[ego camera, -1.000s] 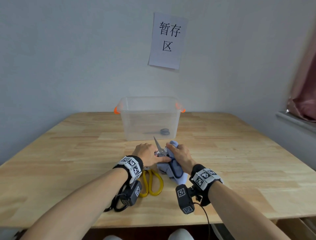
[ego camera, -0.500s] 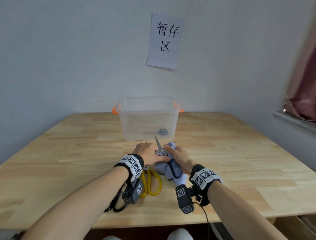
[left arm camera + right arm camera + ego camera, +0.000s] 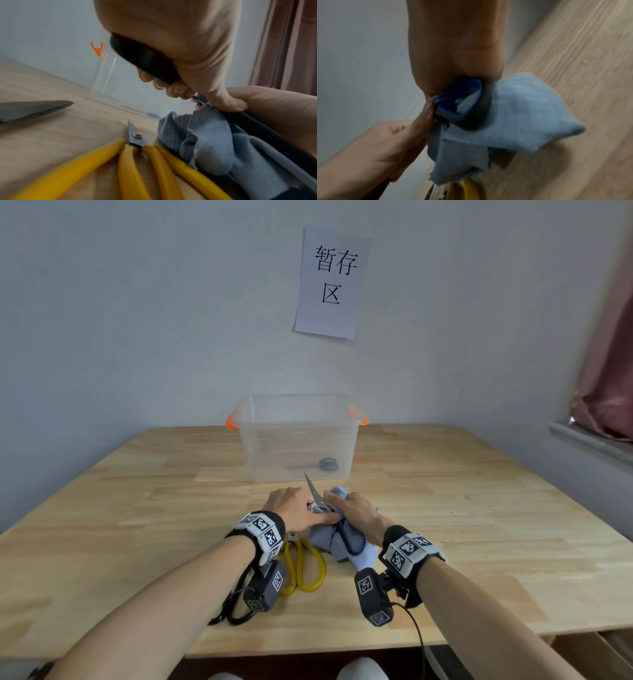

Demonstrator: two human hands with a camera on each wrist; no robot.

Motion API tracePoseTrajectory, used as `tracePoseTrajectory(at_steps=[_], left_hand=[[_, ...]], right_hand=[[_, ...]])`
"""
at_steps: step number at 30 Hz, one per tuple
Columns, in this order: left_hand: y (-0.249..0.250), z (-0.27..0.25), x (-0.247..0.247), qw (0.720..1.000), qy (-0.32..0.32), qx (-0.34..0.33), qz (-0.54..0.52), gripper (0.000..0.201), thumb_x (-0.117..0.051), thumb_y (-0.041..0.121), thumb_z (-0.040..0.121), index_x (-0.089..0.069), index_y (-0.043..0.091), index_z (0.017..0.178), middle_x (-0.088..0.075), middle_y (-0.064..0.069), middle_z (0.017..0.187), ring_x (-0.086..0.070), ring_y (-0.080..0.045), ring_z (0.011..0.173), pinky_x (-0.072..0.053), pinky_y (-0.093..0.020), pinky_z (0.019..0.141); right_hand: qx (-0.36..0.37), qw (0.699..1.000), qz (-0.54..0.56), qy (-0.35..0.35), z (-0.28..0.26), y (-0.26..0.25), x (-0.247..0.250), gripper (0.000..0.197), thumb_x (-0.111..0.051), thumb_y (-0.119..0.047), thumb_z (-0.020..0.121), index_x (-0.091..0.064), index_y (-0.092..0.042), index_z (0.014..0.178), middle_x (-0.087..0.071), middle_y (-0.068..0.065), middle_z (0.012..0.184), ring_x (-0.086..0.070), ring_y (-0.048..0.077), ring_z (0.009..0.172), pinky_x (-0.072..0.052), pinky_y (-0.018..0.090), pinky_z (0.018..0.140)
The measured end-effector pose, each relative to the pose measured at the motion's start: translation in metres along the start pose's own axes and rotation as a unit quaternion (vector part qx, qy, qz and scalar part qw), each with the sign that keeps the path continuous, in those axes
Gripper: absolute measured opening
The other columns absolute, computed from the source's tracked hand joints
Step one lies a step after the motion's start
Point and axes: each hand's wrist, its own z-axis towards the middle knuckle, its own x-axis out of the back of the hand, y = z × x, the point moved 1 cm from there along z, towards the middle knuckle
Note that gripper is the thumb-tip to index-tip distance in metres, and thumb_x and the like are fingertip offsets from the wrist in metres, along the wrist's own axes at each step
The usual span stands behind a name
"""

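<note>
Left hand (image 3: 294, 506) is clamped on the blue-handled scissors (image 3: 317, 495). In the left wrist view its fingers curl under one dark handle loop (image 3: 142, 58), and the thumb presses down on the other handle arm near the pivot. Right hand (image 3: 358, 517) is bunched on the blue cloth (image 3: 327, 541), fingers curled, pinching the cloth against the scissors just below the blade. The blue handle loop (image 3: 462, 100) sits tucked under the heel of this hand, with cloth folded through and around it. The left thumb touches the right hand.

The scissors are held just above the table (image 3: 479, 508), centre and toward the near edge, tip angled up and away toward the clear bin (image 3: 274, 446). Only one blade shows, so I cannot tell whether the blades are spread.

The cloth's lower folds hang to the tabletop and touch the yellow-handled scissors (image 3: 308, 568), which lie flat and closed just beside the left wrist. Grey scissors (image 3: 323, 464) lie on the bin floor. A dark flat blade (image 3: 34, 108) lies on the table at the left of the left wrist view. It is possibly another pair, but too blurred to say.
</note>
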Motion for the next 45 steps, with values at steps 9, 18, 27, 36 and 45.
tracePoseTrajectory(at_steps=[9, 18, 27, 36, 45], left_hand=[[-0.001, -0.001, 0.003, 1.000, 0.001, -0.002, 0.001, 0.073, -0.062, 0.086, 0.062, -0.030, 0.021, 0.054, -0.038, 0.004, 0.053, -0.038, -0.018, 0.052, -0.028, -0.031, 0.052], [0.002, -0.002, -0.001, 1.000, 0.001, -0.013, 0.025, 0.069, -0.054, 0.088, 0.067, -0.045, 0.020, 0.060, -0.053, 0.006, 0.059, -0.053, -0.016, 0.060, -0.046, -0.033, 0.064], [-0.002, -0.005, 0.001, 1.000, -0.004, -0.010, 0.030, 0.069, -0.052, 0.087, 0.069, -0.038, 0.021, 0.057, -0.047, 0.007, 0.056, -0.047, -0.014, 0.055, -0.036, -0.030, 0.056], [-0.010, -0.006, 0.001, 1.000, -0.007, -0.013, 0.003, 0.073, -0.053, 0.089, 0.067, -0.026, 0.022, 0.053, -0.031, 0.006, 0.050, -0.032, -0.016, 0.048, -0.024, -0.030, 0.050], [-0.011, -0.002, 0.000, 0.999, 0.016, 0.005, -0.037, 0.074, -0.052, 0.092, 0.063, -0.026, 0.023, 0.055, -0.034, 0.003, 0.055, -0.035, -0.017, 0.051, -0.023, -0.031, 0.052]], right_hand=[[-0.021, 0.998, 0.034, 0.045, 0.005, 0.004, 0.008, 0.048, -0.062, -0.044, 0.094, -0.065, 0.004, 0.103, -0.071, 0.016, 0.093, -0.066, 0.021, 0.074, -0.054, 0.026, 0.061], [0.025, 0.997, 0.039, 0.067, 0.006, 0.008, 0.004, 0.042, -0.062, -0.045, 0.093, -0.057, -0.008, 0.074, -0.056, 0.012, 0.075, -0.053, 0.023, 0.068, -0.044, 0.035, 0.061], [0.038, 0.991, 0.036, 0.120, 0.013, 0.009, 0.004, 0.038, -0.060, -0.038, 0.095, -0.061, -0.003, 0.079, -0.055, 0.013, 0.073, -0.050, 0.022, 0.068, -0.041, 0.034, 0.060], [0.045, 0.980, 0.062, 0.181, 0.020, 0.014, 0.034, 0.039, -0.059, -0.029, 0.093, -0.061, 0.004, 0.073, -0.056, 0.010, 0.069, -0.050, 0.022, 0.066, -0.040, 0.036, 0.061], [0.055, 0.989, 0.039, 0.134, 0.012, 0.020, 0.053, 0.023, -0.059, -0.014, 0.090, -0.045, -0.007, 0.073, -0.043, 0.008, 0.068, -0.042, 0.018, 0.065, -0.037, 0.033, 0.062]])
